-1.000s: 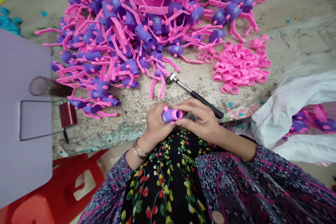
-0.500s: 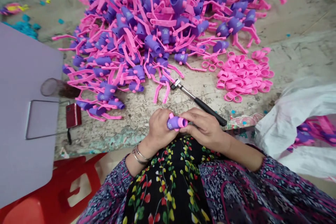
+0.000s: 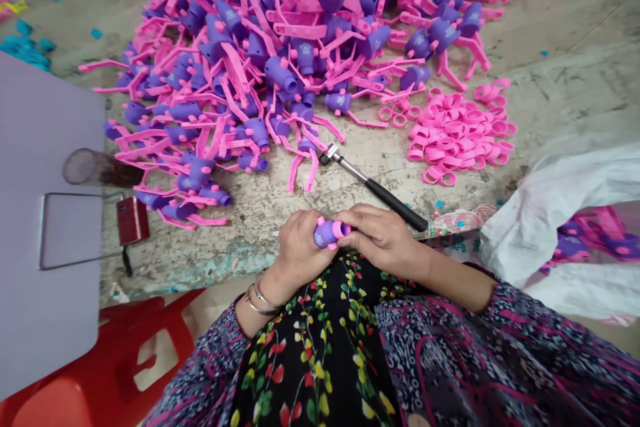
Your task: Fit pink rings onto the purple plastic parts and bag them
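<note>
Close above my lap, my left hand (image 3: 301, 248) is closed around a purple plastic nozzle piece (image 3: 325, 235) with small pink knobs on its sides. The open neck of the piece points right, and a pink ring (image 3: 339, 229) sits around it. My right hand (image 3: 383, 240) has its thumb and fingers closed at that ring, touching the neck end. Part of the purple piece is hidden inside my left hand. A hammer (image 3: 375, 188) with a black grip lies on the table just beyond my right hand.
A big heap of purple pieces with pink arms (image 3: 260, 73) covers the far table. Loose pink rings (image 3: 460, 137) are piled at right. A white sack (image 3: 530, 213) holds more pieces. At left are a glass (image 3: 83, 167), a dark red box-like object (image 3: 133, 221) and a red chair (image 3: 125, 360).
The view has shifted slightly. Both hands keep hold; the piece has turned a little, and more of the purple neck's rim shows past the pink ring.
</note>
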`<move>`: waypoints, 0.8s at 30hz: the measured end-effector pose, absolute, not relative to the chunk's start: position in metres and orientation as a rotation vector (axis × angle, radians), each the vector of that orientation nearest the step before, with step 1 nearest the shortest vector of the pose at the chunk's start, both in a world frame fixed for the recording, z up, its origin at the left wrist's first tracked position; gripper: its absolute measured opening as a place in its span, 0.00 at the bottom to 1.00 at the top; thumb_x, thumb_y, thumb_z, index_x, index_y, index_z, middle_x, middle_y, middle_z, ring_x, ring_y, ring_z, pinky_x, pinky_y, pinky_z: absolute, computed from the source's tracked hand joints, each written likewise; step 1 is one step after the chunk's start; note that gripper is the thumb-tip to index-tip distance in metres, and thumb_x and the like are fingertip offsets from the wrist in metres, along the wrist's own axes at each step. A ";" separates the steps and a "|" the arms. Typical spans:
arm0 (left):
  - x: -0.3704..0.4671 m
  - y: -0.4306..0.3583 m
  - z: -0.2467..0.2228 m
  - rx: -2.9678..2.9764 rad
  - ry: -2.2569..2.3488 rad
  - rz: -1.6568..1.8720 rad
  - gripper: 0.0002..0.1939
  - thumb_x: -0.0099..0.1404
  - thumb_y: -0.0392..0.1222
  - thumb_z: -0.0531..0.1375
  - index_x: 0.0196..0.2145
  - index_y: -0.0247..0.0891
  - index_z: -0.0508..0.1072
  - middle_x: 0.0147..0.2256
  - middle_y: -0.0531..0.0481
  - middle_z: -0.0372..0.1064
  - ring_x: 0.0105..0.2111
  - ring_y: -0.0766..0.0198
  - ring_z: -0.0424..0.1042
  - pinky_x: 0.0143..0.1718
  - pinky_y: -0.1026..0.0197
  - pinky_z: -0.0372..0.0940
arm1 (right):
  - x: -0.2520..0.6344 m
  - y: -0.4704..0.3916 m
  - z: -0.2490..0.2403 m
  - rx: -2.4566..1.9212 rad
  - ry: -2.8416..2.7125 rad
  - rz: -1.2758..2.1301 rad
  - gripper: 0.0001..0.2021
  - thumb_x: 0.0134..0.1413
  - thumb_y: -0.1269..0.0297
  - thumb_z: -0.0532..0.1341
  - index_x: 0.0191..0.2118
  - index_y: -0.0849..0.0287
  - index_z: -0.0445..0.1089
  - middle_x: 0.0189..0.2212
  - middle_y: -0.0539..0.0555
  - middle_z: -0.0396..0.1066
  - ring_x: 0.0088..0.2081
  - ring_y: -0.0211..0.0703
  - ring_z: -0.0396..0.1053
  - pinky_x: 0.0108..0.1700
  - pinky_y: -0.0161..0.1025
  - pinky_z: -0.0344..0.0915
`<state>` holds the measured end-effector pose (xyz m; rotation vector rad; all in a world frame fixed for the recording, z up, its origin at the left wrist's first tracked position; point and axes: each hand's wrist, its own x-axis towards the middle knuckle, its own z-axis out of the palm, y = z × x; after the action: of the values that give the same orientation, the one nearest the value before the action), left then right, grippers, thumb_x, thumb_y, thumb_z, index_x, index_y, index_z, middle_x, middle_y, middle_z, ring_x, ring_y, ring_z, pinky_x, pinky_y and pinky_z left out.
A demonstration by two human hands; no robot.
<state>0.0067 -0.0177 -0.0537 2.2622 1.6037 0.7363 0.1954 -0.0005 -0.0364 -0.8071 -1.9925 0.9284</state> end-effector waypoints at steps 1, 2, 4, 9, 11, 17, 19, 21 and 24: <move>0.007 -0.018 -0.053 2.255 1.612 0.732 0.14 0.55 0.54 0.61 0.28 0.41 0.65 0.23 0.52 0.66 0.24 0.61 0.66 0.27 0.59 0.59 | 0.195 -0.001 -0.037 -0.816 -1.994 0.937 0.09 0.65 0.64 0.56 0.44 0.61 0.71 0.30 0.52 0.71 0.32 0.38 0.67 0.35 0.35 0.66; 0.007 -0.017 -0.052 2.252 1.615 0.731 0.14 0.55 0.54 0.61 0.28 0.41 0.65 0.23 0.52 0.67 0.24 0.61 0.66 0.28 0.59 0.59 | 0.196 -0.001 -0.036 -0.820 -1.992 0.946 0.09 0.66 0.64 0.55 0.44 0.60 0.71 0.30 0.52 0.71 0.32 0.38 0.67 0.35 0.35 0.66; 0.008 -0.016 -0.051 2.256 1.620 0.725 0.14 0.55 0.53 0.61 0.28 0.41 0.64 0.24 0.52 0.67 0.25 0.60 0.66 0.28 0.58 0.59 | 0.196 -0.001 -0.036 -0.825 -1.981 0.956 0.09 0.66 0.64 0.55 0.45 0.60 0.71 0.31 0.52 0.71 0.33 0.38 0.68 0.36 0.35 0.66; 0.009 -0.013 -0.047 2.279 1.668 0.694 0.12 0.55 0.49 0.62 0.30 0.41 0.64 0.24 0.52 0.66 0.25 0.59 0.65 0.28 0.58 0.59 | 0.197 -0.003 -0.034 -0.873 -1.924 0.923 0.12 0.64 0.64 0.57 0.50 0.59 0.70 0.33 0.53 0.71 0.34 0.39 0.68 0.37 0.36 0.67; 0.009 -0.013 -0.046 2.294 1.644 0.716 0.13 0.55 0.49 0.63 0.32 0.41 0.65 0.26 0.51 0.67 0.26 0.59 0.66 0.29 0.58 0.60 | 0.197 -0.004 -0.035 -0.881 -1.921 0.923 0.12 0.64 0.63 0.57 0.51 0.58 0.69 0.31 0.52 0.70 0.33 0.39 0.68 0.36 0.36 0.67; 0.005 -0.014 -0.050 2.293 1.586 0.767 0.26 0.55 0.48 0.64 0.49 0.40 0.63 0.37 0.47 0.72 0.33 0.56 0.71 0.36 0.55 0.65 | 0.196 -0.004 -0.036 -0.900 -1.914 0.893 0.12 0.63 0.63 0.59 0.50 0.59 0.69 0.32 0.53 0.71 0.33 0.39 0.69 0.35 0.36 0.68; 0.004 -0.014 -0.052 2.280 1.561 0.798 0.32 0.55 0.49 0.64 0.55 0.39 0.60 0.39 0.46 0.72 0.34 0.57 0.71 0.37 0.55 0.65 | 0.196 -0.003 -0.036 -0.886 -1.917 0.894 0.12 0.63 0.63 0.59 0.50 0.59 0.69 0.32 0.53 0.72 0.33 0.39 0.69 0.35 0.36 0.68; 0.002 -0.014 -0.053 2.273 1.531 0.835 0.34 0.57 0.51 0.64 0.57 0.39 0.58 0.39 0.46 0.71 0.34 0.58 0.71 0.37 0.55 0.66 | 0.196 -0.002 -0.035 -0.874 -1.934 0.897 0.12 0.63 0.63 0.59 0.50 0.60 0.69 0.33 0.53 0.73 0.33 0.39 0.69 0.36 0.36 0.68; 0.001 -0.013 -0.054 2.253 1.496 0.856 0.33 0.57 0.54 0.63 0.55 0.40 0.59 0.39 0.47 0.71 0.33 0.59 0.72 0.37 0.56 0.66 | 0.196 -0.002 -0.032 -0.880 -1.983 0.880 0.12 0.64 0.63 0.58 0.50 0.61 0.68 0.35 0.54 0.73 0.35 0.39 0.70 0.38 0.37 0.69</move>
<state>0.0009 -0.0127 -0.0541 2.2532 1.4963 0.8562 0.1960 -0.0016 -0.0320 -0.8800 -1.9826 0.8800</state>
